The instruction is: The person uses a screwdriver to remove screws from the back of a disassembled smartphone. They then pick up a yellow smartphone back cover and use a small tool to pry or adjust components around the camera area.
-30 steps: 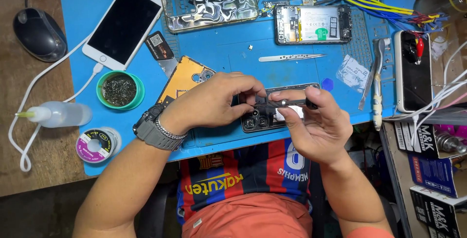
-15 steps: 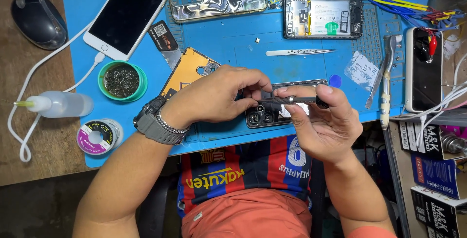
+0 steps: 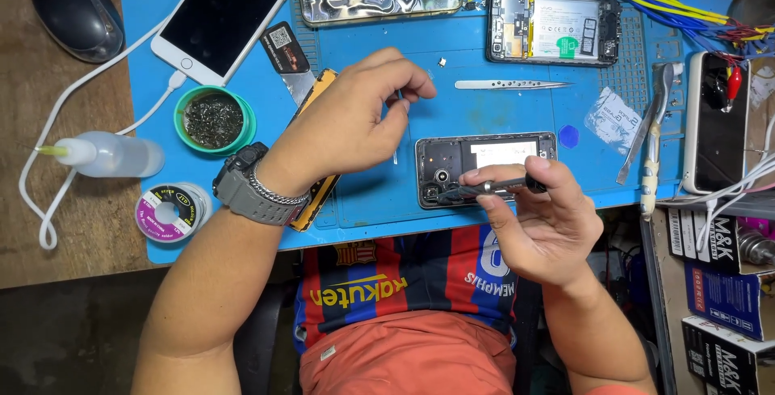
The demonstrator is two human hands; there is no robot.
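An opened dark phone (image 3: pixel 487 169) is lying flat on the blue mat (back cover off, innards showing), with a black screwdriver (image 3: pixel 484 188) resting across its six-o'clock edge, tip pointing toward nine o'clock.

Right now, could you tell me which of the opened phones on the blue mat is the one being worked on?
The opened phone nearest the mat's front edge: the right hand holds a screwdriver tip on it. The other opened phone lies untouched at the back.

Left hand (image 3: pixel 355 120): formerly resting on the opened phone (image 3: pixel 484 169) beside the other hand; now lifted off toward 10 o'clock, fingertips pinched above the blue mat (image 3: pixel 500 112). Opened phone: upper face formerly covered by both hands, now exposed. Right hand (image 3: pixel 537 225): now alone at the phone, holding a dark screwdriver (image 3: pixel 484 189) laid across its lower edge.
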